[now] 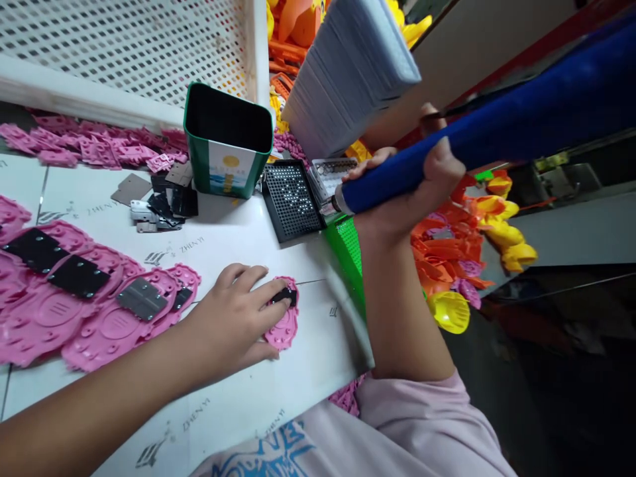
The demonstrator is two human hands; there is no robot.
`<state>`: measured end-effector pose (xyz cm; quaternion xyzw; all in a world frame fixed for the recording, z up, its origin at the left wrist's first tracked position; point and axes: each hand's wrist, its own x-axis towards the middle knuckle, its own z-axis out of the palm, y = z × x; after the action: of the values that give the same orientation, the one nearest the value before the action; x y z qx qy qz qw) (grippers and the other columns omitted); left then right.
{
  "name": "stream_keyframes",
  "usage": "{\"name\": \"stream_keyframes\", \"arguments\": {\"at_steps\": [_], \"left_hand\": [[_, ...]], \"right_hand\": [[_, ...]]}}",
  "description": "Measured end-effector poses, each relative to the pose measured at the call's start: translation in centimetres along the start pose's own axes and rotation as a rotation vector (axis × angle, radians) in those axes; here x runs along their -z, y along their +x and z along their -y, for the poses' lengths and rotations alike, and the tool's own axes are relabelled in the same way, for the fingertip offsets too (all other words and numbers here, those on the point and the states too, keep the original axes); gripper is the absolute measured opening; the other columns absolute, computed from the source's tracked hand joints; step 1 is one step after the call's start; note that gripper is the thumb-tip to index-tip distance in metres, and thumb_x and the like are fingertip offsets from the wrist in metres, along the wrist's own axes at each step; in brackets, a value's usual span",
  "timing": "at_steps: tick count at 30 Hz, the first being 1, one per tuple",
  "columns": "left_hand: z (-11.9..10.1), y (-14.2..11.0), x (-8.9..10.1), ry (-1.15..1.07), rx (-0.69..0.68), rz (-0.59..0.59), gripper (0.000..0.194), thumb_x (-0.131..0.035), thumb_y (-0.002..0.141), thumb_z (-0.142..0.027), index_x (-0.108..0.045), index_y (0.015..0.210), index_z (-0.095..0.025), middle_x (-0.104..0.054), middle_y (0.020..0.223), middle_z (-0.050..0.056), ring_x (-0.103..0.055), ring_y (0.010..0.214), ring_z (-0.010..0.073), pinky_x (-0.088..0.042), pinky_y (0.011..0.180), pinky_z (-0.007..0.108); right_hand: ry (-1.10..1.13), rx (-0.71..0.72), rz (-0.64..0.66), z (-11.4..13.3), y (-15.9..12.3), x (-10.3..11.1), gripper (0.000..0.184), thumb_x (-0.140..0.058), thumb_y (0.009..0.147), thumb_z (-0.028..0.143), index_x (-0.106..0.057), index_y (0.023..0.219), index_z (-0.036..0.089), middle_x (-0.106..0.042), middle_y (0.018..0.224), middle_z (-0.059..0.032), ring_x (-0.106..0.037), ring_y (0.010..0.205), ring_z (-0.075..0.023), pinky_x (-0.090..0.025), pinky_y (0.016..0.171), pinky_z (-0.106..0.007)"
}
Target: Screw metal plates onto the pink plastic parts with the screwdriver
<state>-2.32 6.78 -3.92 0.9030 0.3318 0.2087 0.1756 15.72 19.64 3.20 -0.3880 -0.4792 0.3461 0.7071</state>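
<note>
My left hand (243, 315) steadies a small pink plastic part (283, 331) flat on the table, thumb at its near edge and fingers over its far end. A small black plate (285, 296) lies on that part, partly covered by my fingertips. In my right hand (432, 189) is a blue electric screwdriver (392, 175), fingers wrapped round its body. Its metal tip points down at the right edge of a black perforated tray (278, 222) holding many small screws. Whether a screw sits on the tip is too small to tell.
Pink parts (40, 324) with plates lie overlapping at left. Loose metal plates (163, 205) lie beside a green tin (199, 162). Behind stand a white crate (257, 53) and a bluish stack (342, 86). A green basket (348, 252) and orange and yellow pieces (442, 252) are at right.
</note>
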Motion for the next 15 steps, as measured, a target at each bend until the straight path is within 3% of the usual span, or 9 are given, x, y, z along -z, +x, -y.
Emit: {"name": "stream_keyframes", "arguments": {"at_steps": [5, 15], "left_hand": [[0.0, -0.1, -0.2, 0.012, -0.003, -0.028, 0.059, -0.078, 0.064, -0.056, -0.065, 0.109, -0.021, -0.064, 0.122, 0.003, -0.049, 0.111, 0.0296, -0.028, 0.092, 0.042], [0.1, -0.1, -0.3, 0.009, -0.005, -0.023, 0.061, -0.079, 0.063, -0.056, -0.064, 0.110, -0.021, -0.063, 0.124, 0.003, -0.049, 0.111, 0.0299, -0.028, 0.093, 0.042]], "right_hand": [[-0.084, -0.057, -0.017, -1.7, 0.9, 0.1, 0.027, -0.043, 0.073, 0.051, -0.045, 0.080, 0.026, -0.045, 0.054, 0.0066, -0.053, 0.043, -0.0110, -0.042, 0.044, -0.024], [-0.004, -0.036, 0.017, -2.1, 1.0, -0.2, 0.025, -0.047, 0.072, 0.048, -0.040, 0.070, 0.025, -0.049, 0.051, 0.0072, -0.053, 0.040, -0.0105, -0.041, 0.041, -0.023]]}}
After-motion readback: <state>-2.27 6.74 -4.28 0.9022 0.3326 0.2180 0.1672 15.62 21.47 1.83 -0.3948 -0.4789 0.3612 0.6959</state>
